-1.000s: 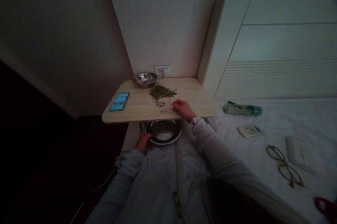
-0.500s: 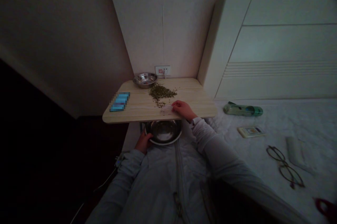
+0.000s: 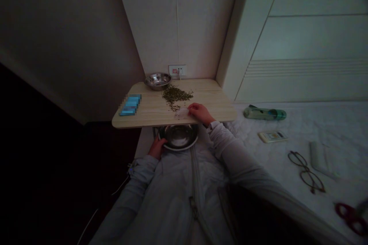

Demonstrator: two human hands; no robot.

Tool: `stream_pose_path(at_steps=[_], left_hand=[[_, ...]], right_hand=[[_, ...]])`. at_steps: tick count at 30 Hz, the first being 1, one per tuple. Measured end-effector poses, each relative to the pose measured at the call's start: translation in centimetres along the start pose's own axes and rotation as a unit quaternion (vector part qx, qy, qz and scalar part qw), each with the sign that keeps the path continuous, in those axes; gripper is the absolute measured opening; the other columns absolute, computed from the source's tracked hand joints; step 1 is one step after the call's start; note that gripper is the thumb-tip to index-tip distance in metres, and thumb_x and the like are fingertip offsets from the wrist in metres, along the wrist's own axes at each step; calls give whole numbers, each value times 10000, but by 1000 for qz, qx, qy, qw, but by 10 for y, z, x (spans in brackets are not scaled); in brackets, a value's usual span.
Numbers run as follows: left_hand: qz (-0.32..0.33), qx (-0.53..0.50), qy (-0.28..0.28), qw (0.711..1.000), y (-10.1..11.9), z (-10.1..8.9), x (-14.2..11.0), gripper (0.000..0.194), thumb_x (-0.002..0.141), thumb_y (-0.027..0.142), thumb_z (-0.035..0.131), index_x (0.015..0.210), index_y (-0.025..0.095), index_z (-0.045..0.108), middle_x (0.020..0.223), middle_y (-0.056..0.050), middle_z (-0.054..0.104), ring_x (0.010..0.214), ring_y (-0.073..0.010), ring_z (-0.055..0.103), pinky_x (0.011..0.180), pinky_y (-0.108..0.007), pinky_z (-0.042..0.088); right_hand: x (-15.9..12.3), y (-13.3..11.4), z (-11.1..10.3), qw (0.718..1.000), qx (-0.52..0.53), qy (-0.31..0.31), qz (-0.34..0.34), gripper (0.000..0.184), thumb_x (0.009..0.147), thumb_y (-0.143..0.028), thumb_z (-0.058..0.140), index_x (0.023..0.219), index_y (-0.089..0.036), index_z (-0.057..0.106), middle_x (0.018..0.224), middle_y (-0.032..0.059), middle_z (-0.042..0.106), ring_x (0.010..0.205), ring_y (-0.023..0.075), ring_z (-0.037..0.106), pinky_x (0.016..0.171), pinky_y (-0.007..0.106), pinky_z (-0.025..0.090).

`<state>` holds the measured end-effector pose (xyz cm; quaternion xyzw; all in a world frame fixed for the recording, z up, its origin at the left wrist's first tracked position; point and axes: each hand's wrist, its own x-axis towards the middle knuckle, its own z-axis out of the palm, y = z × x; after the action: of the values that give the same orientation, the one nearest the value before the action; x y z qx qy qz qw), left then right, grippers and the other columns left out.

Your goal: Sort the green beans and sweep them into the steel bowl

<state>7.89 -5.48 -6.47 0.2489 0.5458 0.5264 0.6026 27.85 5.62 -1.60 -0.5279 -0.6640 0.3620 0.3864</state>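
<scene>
My left hand (image 3: 157,147) grips the left rim of a metal bowl (image 3: 179,137), held just below the front edge of the small wooden table (image 3: 212,101). The bowl looks bare inside. Over the front part of the tabletop, my right hand (image 3: 200,113) pinches a thin, whitish translucent piece (image 3: 181,113), perhaps plastic; its exact kind is unclear. A few dark grains lie on or beside it. Just beyond, a pile of small green grains (image 3: 176,94) is spread on the wood.
A second metal bowl (image 3: 158,81) stands at the table's back left, with a lit phone (image 3: 130,105) nearby. A wall socket (image 3: 177,70) is behind. On the bed to the right lie a green bottle (image 3: 265,113), another phone (image 3: 272,137), glasses (image 3: 306,170), a pale case (image 3: 320,157) and red-handled scissors (image 3: 350,217).
The view has tilted down slightly, so everything sits higher in the picture. Both hands keep their holds, with little visible movement over the table.
</scene>
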Motion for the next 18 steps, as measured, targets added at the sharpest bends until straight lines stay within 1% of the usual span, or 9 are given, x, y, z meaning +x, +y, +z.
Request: stream_pose_path(at_steps=[6, 10, 14, 18], left_hand=[[0, 27, 24, 999, -3, -2, 4, 373, 503, 103, 542, 867, 186, 556, 712, -7, 617, 695, -187, 603, 490, -230, 455], [16, 20, 7, 1000, -5, -4, 5, 410, 505, 95, 547, 903, 188, 572, 755, -7, 626, 730, -178, 600, 531, -229, 469], [12, 4, -5, 1000, -4, -2, 4, 465, 516, 90, 539, 968, 190, 572, 701, 6, 615, 678, -169, 596, 520, -237, 472], [7, -7, 2, 1000, -3, -1, 2, 424, 515, 80, 536, 925, 180, 575, 668, 15, 606, 608, -147, 581, 484, -223, 461]], right_hand=[[-1, -3, -1, 1000, -6, -3, 7, 191, 621, -185, 490, 768, -145, 606, 588, -21, 599, 509, 80, 442, 521, 211, 325], [-4, -6, -3, 1000, -4, -10, -3, 187, 624, -189, 489, 759, -143, 610, 578, -25, 593, 517, 79, 440, 537, 210, 333], [-3, -5, -3, 1000, 2, -22, -4, 188, 621, -194, 492, 763, -144, 603, 581, -25, 595, 511, 77, 437, 538, 208, 337], [-2, 0, -3, 999, 20, -29, -10, 206, 626, -202, 475, 783, -145, 596, 580, -27, 591, 500, 76, 434, 520, 205, 327]])
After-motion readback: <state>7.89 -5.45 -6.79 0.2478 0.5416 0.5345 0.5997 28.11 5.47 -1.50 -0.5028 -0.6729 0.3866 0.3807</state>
